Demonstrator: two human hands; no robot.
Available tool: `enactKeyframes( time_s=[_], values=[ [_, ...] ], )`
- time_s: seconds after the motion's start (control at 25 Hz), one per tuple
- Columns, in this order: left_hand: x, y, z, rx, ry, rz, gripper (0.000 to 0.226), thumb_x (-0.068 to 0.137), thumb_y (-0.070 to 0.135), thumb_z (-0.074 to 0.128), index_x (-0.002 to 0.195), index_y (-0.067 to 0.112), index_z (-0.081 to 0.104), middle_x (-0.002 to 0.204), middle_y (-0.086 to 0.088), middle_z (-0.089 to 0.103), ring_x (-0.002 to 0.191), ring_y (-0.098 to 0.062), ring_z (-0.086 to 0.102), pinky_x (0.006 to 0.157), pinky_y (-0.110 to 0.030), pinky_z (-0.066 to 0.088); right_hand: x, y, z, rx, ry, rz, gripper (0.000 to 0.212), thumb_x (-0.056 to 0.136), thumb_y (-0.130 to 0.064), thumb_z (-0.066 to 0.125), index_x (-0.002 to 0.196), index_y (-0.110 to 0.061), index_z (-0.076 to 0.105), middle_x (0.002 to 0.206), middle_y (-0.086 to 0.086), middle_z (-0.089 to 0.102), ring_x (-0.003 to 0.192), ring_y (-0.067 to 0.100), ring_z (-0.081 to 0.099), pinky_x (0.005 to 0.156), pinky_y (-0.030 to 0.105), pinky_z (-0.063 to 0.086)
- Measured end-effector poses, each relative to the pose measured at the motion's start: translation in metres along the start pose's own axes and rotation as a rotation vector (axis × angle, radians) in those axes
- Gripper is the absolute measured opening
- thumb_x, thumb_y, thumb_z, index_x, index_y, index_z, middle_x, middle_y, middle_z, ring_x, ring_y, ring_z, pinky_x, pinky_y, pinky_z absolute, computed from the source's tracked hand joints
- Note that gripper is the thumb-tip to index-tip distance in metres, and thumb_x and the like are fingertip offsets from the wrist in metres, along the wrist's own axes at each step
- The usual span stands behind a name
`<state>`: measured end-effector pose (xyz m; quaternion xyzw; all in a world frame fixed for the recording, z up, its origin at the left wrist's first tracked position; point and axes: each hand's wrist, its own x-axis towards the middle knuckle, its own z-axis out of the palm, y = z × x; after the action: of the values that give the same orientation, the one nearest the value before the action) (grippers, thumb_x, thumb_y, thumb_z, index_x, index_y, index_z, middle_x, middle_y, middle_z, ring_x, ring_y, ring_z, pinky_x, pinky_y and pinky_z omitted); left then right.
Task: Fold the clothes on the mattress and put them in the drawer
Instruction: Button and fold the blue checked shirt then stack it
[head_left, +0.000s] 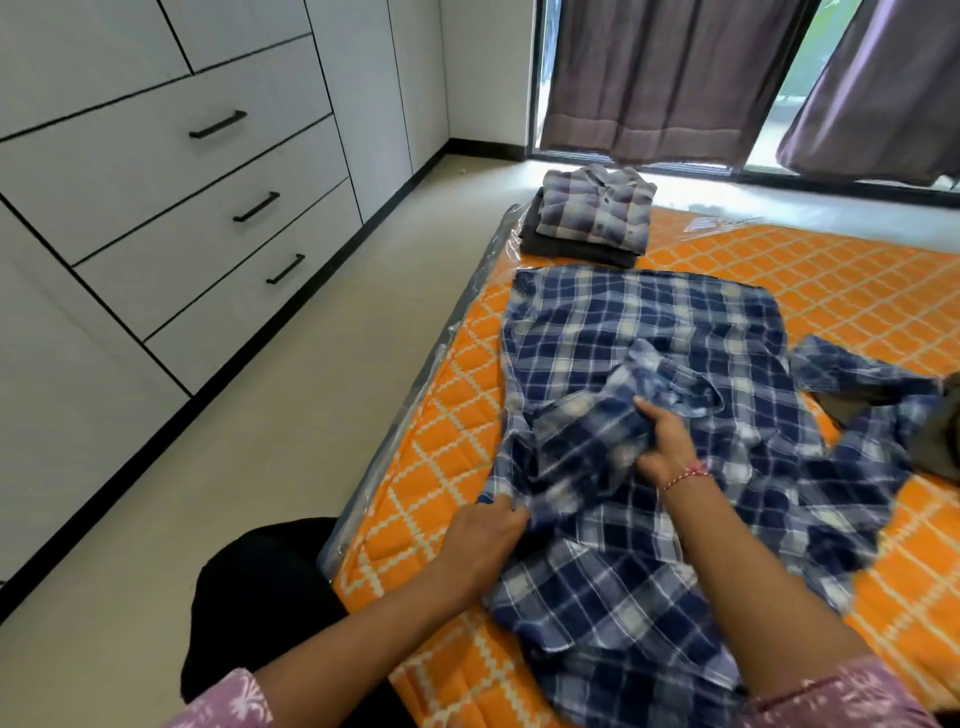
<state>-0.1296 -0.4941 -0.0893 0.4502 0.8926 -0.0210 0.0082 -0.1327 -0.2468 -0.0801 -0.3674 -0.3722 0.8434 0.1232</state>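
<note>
While both my hands (485, 535) (662, 441) gripped the blue plaid shirt (649, 332) mid-frame, folded clothes (592, 218) sat above it, drawers (171, 187) upper left, something dark, perhaps clothing (943, 436), right.

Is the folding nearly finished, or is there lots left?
About midway. Done: a folded stack sits at the mattress corner. In hand: both hands, left and right, grip the blue plaid shirt, still unfolded. Left: a dark garment at the right edge, and the drawers are all closed.
</note>
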Motion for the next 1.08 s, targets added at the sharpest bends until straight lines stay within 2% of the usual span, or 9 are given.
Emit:
enactKeyframes(
  time_s=[0.12, 0.24, 0.36, 0.56, 0.68, 0.76, 0.88, 1.0, 1.08],
  values=[
    [-0.004, 0.015, -0.005, 0.008, 0.01, 0.035, 0.051, 0.026, 0.009, 0.089, 0.067, 0.021, 0.061, 0.057, 0.004, 0.048, 0.035, -0.013, 0.041, 0.036, -0.023, 0.005, -0.008, -0.044, -0.028, 0.163, 0.127, -0.221, 0.02, 0.096, -0.019, 0.048, 0.09, -0.015, 0.066, 0.087, 0.003, 0.07, 0.085, 0.023, 0.064, 0.076, 0.042, 0.055],
    [-0.002, 0.028, -0.005, 0.002, 0.12, -0.065, 0.053, 0.043, 0.017, 0.087, 0.092, 0.014, 0.067, 0.086, -0.006, 0.061, 0.069, -0.022, 0.059, 0.05, -0.027, 0.041, -0.027, -0.057, -0.086, 0.311, 0.316, -0.334, 0.03, 0.097, -0.039, 0.046, 0.097, -0.02, 0.07, 0.104, 0.002, 0.07, 0.097, 0.021, 0.064, 0.069, 0.034, 0.051],
    [-0.006, 0.022, 0.012, -0.196, -0.094, -0.372, 0.056, 0.084, 0.023, 0.065, 0.132, 0.014, 0.039, 0.125, -0.011, 0.045, 0.1, -0.028, 0.052, 0.07, -0.037, 0.044, -0.035, -0.029, -0.123, 0.099, 0.467, -0.194, 0.054, 0.091, -0.046, 0.056, 0.135, -0.015, 0.049, 0.133, 0.003, 0.052, 0.114, 0.026, 0.054, 0.086, 0.043, 0.05],
    [-0.03, 0.015, 0.019, -0.094, -0.22, -0.245, 0.052, 0.089, 0.004, 0.053, 0.135, 0.015, 0.03, 0.13, -0.012, 0.034, 0.097, -0.029, 0.05, 0.061, -0.033, 0.034, -0.029, -0.028, -0.128, -0.055, 0.666, -0.077, 0.05, 0.097, -0.006, 0.044, 0.144, -0.009, 0.028, 0.146, 0.013, 0.039, 0.112, 0.023, 0.047, 0.103, 0.037, 0.037],
    [-0.037, 0.012, 0.026, -0.261, -0.227, -0.398, 0.057, 0.091, 0.007, 0.052, 0.141, 0.016, 0.026, 0.125, -0.012, 0.04, 0.097, -0.027, 0.049, 0.064, -0.032, 0.037, -0.056, 0.002, -0.094, -0.71, 0.874, -0.102, 0.073, 0.096, -0.026, 0.051, 0.151, -0.012, 0.005, 0.156, 0.016, 0.014, 0.139, 0.033, 0.023, 0.112, 0.048, 0.021],
    [-0.038, 0.016, 0.03, -0.399, -0.156, -0.437, 0.054, 0.091, 0.005, 0.05, 0.14, 0.015, 0.03, 0.123, -0.011, 0.042, 0.085, -0.023, 0.046, 0.06, -0.03, 0.036, -0.075, 0.05, -0.066, -1.219, 0.545, -0.421, 0.085, 0.091, -0.052, 0.05, 0.152, -0.022, -0.001, 0.159, 0.013, -0.007, 0.146, 0.03, -0.005, 0.114, 0.054, -0.002],
    [-0.037, 0.021, 0.025, -0.35, -0.101, -0.4, 0.047, 0.091, 0.0, 0.047, 0.135, 0.012, 0.035, 0.123, -0.013, 0.038, 0.064, -0.016, 0.034, 0.048, -0.025, 0.025, -0.093, 0.109, -0.059, -1.94, -0.367, -0.579, 0.093, 0.079, -0.077, 0.033, 0.149, -0.033, -0.009, 0.157, 0.0, -0.019, 0.144, 0.019, -0.018, 0.113, 0.057, -0.014],
    [-0.04, 0.027, 0.007, -0.181, -0.116, -0.323, 0.05, 0.089, -0.004, 0.046, 0.135, 0.012, 0.032, 0.132, -0.016, 0.031, 0.072, -0.018, 0.036, 0.051, -0.027, 0.026, -0.092, 0.104, -0.072, -1.979, -0.344, -0.691, 0.059, 0.094, -0.023, 0.046, 0.149, -0.022, 0.026, 0.156, 0.004, 0.026, 0.141, 0.023, 0.029, 0.115, 0.049, 0.019],
    [-0.042, 0.035, 0.001, -0.07, -0.126, -0.229, 0.063, 0.089, -0.008, 0.047, 0.142, 0.015, 0.023, 0.143, -0.02, 0.019, 0.095, -0.027, 0.045, 0.059, -0.028, 0.033, -0.096, 0.084, -0.072, -1.731, -0.154, -0.925, 0.052, 0.083, 0.008, 0.052, 0.13, -0.012, 0.056, 0.124, 0.014, 0.062, 0.095, 0.03, 0.066, 0.08, 0.04, 0.053]
  ],
)
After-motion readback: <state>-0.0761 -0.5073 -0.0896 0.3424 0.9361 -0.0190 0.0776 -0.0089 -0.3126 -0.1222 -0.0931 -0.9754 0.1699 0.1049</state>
